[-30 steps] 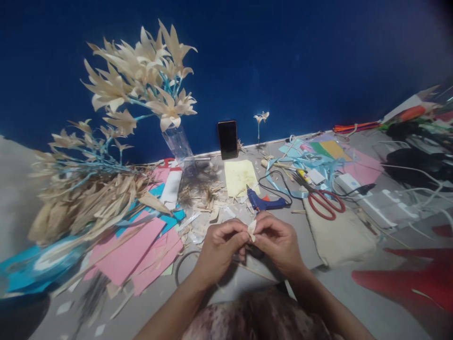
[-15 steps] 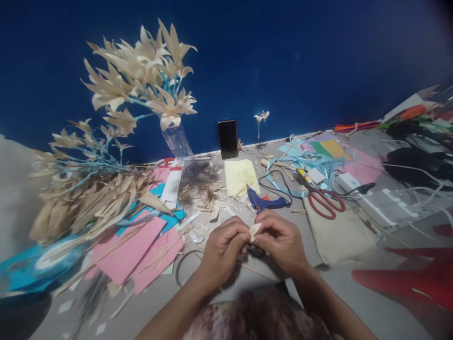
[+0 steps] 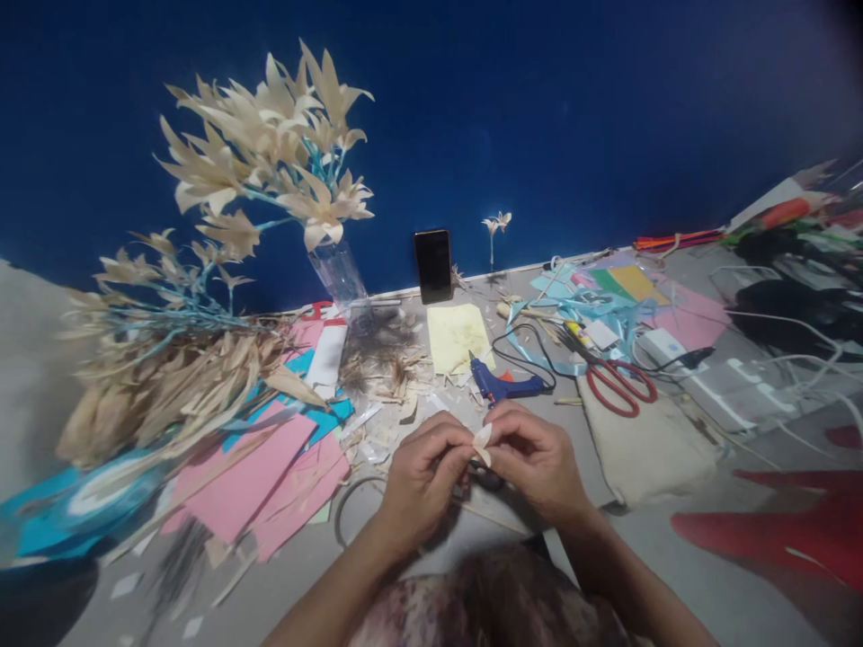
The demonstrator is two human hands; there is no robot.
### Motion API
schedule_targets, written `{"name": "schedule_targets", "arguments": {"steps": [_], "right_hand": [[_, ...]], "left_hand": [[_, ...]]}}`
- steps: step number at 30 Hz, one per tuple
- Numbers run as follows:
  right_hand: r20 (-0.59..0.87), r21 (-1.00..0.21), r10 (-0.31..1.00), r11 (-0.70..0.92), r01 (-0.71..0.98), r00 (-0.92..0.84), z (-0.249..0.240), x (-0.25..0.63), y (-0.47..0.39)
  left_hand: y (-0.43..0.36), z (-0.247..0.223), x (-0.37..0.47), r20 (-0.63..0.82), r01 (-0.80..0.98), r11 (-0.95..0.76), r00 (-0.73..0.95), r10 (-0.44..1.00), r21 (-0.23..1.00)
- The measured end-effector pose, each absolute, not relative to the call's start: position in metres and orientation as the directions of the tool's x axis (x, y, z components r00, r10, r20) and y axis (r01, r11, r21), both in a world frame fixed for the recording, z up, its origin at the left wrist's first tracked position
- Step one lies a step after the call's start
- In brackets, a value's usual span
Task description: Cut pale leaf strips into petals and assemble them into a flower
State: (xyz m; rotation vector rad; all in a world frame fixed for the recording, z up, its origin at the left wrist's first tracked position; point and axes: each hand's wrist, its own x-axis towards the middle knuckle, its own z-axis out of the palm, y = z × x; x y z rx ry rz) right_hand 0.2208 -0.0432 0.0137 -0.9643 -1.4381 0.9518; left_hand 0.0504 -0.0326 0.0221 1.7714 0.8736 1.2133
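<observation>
Between my fingertips is a small cream petal-shaped piece (image 3: pixel 483 442), like the dried-husk petals of the flowers nearby. My left hand (image 3: pixel 431 472) pinches its left side, and my right hand (image 3: pixel 536 458) pinches its right side. Both hands are close together over the front of the table. Beneath them, partly hidden, lies something dark that I cannot make out. Just beyond the hands rests a blue glue gun (image 3: pixel 505 382), its nozzle on a pale yellow paper (image 3: pixel 455 332).
Husk flowers (image 3: pixel 270 135) stand in a clear bottle (image 3: pixel 341 279) at the back left. Pink paper (image 3: pixel 249 467) and dried husks (image 3: pixel 148 386) cover the left. On the right are red-handled scissors (image 3: pixel 620 388), a beige cloth (image 3: pixel 647 449) and a white power strip (image 3: pixel 715 386). A phone (image 3: pixel 433 267) leans against the wall.
The petal piece has turned slightly between my fingers, and its tip now points more upward. Both hands stay in nearly the same place.
</observation>
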Motion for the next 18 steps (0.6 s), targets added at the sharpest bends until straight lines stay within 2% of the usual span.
{"name": "schedule_targets", "arguments": {"steps": [4, 11, 18], "right_hand": [[0.336, -0.935, 0.94, 0.34, 0.101, -0.051, 0.013, 0.222, -0.044], [0.389, -0.908, 0.92, 0.393, 0.144, -0.052, 0.018, 0.22, -0.042], [0.399, -0.899, 0.911, 0.411, 0.154, -0.1, 0.02, 0.213, -0.035]], "left_hand": [[-0.03, 0.023, 0.05, 0.431, 0.126, -0.465, 0.224, 0.874, 0.877], [-0.029, 0.028, 0.047, 0.302, 0.032, -0.319, 0.241, 0.922, 0.947], [-0.027, 0.032, 0.043, 0.372, 0.131, -0.387, 0.127, 0.92, 0.913]]}}
